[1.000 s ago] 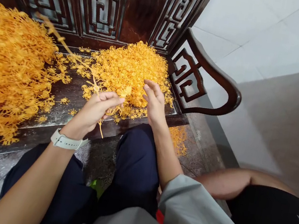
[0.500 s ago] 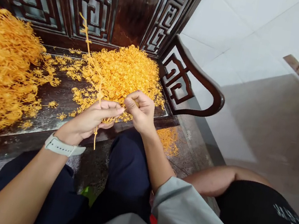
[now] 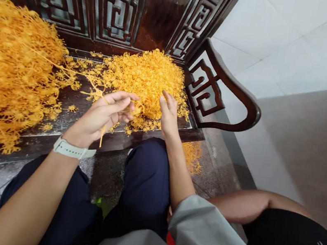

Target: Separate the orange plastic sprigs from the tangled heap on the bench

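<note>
A thin orange plastic stem [image 3: 90, 81] passes through my left hand [image 3: 107, 113], whose fingers are curled round it; its lower end pokes out below the palm. My right hand [image 3: 169, 113] is apart from the left, fingers spread a little, beside a heap of small orange pieces [image 3: 149, 74], with nothing visible in it. The heap lies on the dark wooden bench [image 3: 69, 121], and loose orange pieces are scattered left of it. A larger pile of long orange stems [image 3: 8, 75] covers the bench's left part.
The bench has a carved backrest [image 3: 119, 10] and a curved armrest [image 3: 240, 93] at its right end. More orange pieces [image 3: 192, 156] lie on the floor beneath. At the lower right are another person's bare limb and black clothing [image 3: 290, 244].
My hands have parted, and the right one has opened. The stem in my left hand has tipped from nearly upright to leaning far left. The whole view has shifted slightly.
</note>
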Available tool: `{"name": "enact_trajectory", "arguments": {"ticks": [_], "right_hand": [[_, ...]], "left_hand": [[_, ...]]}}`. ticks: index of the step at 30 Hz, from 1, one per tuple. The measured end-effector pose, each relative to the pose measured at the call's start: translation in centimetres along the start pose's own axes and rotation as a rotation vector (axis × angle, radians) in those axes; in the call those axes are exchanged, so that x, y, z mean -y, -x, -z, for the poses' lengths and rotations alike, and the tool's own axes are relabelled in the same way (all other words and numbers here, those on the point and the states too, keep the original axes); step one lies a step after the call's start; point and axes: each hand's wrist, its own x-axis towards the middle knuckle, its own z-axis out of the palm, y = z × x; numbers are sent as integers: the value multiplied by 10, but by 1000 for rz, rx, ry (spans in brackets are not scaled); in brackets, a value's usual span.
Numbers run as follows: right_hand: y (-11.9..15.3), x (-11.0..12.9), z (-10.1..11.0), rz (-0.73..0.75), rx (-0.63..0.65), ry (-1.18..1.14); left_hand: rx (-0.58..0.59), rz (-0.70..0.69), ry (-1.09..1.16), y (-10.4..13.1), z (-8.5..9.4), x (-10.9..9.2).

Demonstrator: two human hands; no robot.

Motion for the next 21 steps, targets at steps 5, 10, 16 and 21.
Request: {"name": "enact_trajectory", "arguments": {"ticks": [5, 10, 16, 21], "right_hand": [[19, 26, -8, 133, 194, -88], [36, 46, -15, 195, 267, -95], [38, 48, -15, 281, 348, -5], [32, 35, -16, 435, 276, -155]], "left_hand": [[-72, -75, 89, -8, -3, 13], [-47, -71, 109, -8, -4, 18], [-78, -121, -99, -7, -5, 23], [-105, -282, -194, -10, -9, 30]]}}
